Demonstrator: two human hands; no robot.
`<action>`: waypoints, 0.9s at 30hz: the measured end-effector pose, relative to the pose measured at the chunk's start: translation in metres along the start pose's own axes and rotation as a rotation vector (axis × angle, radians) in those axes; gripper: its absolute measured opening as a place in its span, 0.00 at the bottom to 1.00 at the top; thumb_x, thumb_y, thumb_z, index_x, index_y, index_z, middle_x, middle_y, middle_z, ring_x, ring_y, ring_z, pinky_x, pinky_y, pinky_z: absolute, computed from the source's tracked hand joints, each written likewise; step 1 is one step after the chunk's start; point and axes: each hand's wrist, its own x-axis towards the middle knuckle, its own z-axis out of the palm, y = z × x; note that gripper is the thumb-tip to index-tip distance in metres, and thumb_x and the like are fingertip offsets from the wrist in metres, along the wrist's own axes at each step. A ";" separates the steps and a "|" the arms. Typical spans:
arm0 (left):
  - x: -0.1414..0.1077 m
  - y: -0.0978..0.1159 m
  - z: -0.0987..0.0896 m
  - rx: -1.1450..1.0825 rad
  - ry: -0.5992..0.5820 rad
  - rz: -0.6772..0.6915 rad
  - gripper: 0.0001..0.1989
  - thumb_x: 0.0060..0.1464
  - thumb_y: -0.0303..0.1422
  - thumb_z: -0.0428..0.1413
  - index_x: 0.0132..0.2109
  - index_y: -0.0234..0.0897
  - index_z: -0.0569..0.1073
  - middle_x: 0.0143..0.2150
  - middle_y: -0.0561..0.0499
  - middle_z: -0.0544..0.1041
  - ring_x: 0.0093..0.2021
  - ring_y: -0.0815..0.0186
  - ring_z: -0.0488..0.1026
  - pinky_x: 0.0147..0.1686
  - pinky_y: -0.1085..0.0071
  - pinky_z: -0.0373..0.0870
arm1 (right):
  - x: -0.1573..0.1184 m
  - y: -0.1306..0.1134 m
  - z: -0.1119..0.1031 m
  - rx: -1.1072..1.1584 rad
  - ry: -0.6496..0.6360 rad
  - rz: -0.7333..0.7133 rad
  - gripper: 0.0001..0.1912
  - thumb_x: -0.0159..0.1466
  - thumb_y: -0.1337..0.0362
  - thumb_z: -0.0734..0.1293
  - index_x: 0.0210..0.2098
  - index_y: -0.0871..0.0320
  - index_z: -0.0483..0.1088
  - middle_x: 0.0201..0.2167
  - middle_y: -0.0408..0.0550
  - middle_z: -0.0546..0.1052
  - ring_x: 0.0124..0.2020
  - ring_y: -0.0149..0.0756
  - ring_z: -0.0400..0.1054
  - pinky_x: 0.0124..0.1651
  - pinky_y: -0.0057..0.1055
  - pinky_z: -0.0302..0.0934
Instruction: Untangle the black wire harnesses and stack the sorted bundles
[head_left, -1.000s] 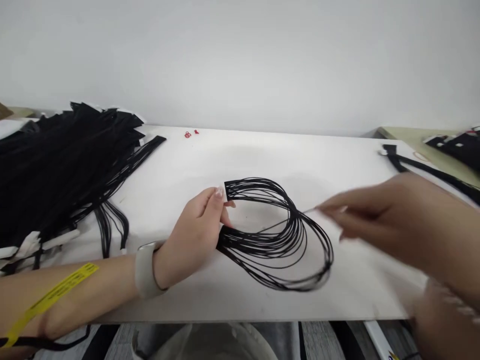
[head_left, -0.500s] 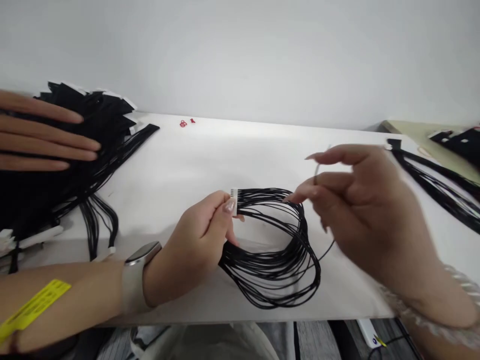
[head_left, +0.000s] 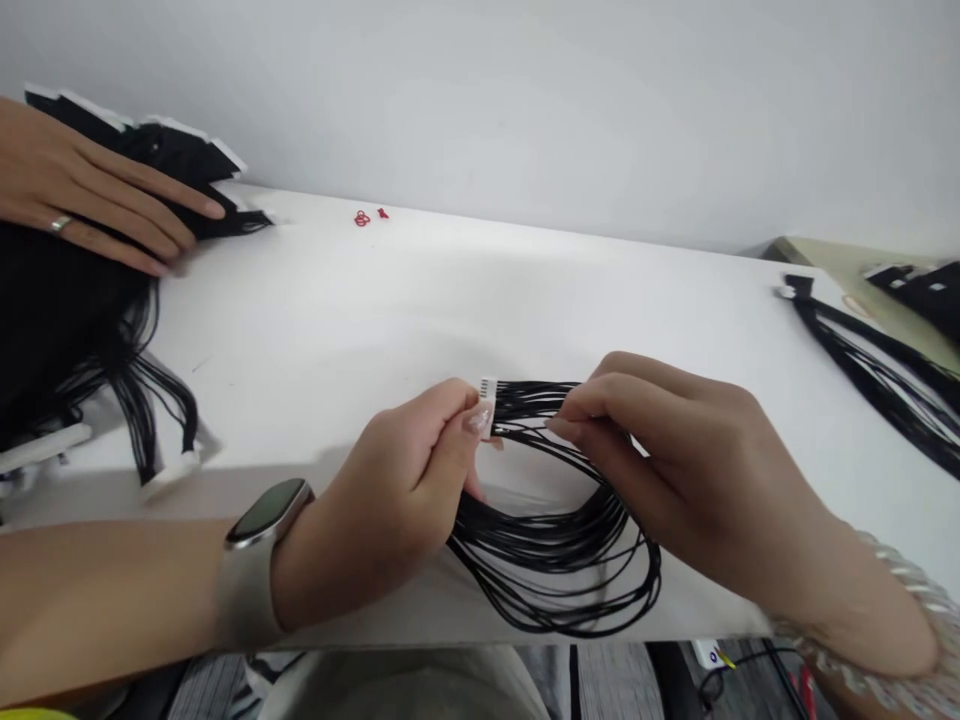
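Observation:
Between its thumb and fingers, my left hand grips a white multi-pin connector. Many thin black wires run out of it and loop round in a loose coil above the front of the table. My right hand is pinched on a black wire close to the connector's right side, at the upper strands of the coil. The tip of that wire points toward the connector's lower part; whether it is inserted cannot be made out.
At the left, another person's hand rests on a heap of black wire bundles with white connectors. Small red pieces lie near the wall. Another black harness stretches along the right side of the white table.
My right hand has come down and left from above the coil and now pinches a wire beside the connector. The other person's hand and the wire heap have shifted.

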 end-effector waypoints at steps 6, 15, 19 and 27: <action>-0.002 -0.001 0.003 0.019 0.007 0.027 0.14 0.59 0.31 0.40 0.25 0.36 0.57 0.20 0.58 0.60 0.21 0.77 0.58 0.24 0.77 0.57 | -0.001 -0.003 0.001 -0.060 0.002 -0.012 0.06 0.61 0.67 0.58 0.30 0.60 0.64 0.26 0.44 0.65 0.24 0.24 0.56 0.25 0.24 0.50; -0.001 -0.001 0.003 0.038 0.022 0.040 0.15 0.59 0.32 0.40 0.25 0.36 0.56 0.20 0.58 0.60 0.21 0.77 0.58 0.24 0.77 0.57 | 0.000 -0.003 0.005 0.080 -0.036 0.019 0.05 0.62 0.67 0.57 0.30 0.60 0.62 0.26 0.43 0.64 0.25 0.23 0.56 0.27 0.23 0.50; -0.003 -0.001 0.004 0.031 0.022 0.050 0.15 0.60 0.32 0.40 0.24 0.35 0.56 0.20 0.58 0.60 0.21 0.77 0.57 0.24 0.77 0.57 | 0.000 -0.004 0.010 0.045 -0.084 -0.025 0.08 0.63 0.65 0.56 0.30 0.60 0.63 0.25 0.44 0.64 0.24 0.25 0.54 0.26 0.25 0.48; -0.005 -0.001 0.005 0.022 0.039 0.077 0.14 0.59 0.32 0.40 0.25 0.35 0.56 0.19 0.58 0.59 0.21 0.76 0.56 0.23 0.77 0.55 | 0.001 -0.009 0.021 0.002 -0.007 -0.132 0.05 0.60 0.69 0.57 0.30 0.62 0.63 0.24 0.45 0.63 0.25 0.27 0.53 0.26 0.25 0.49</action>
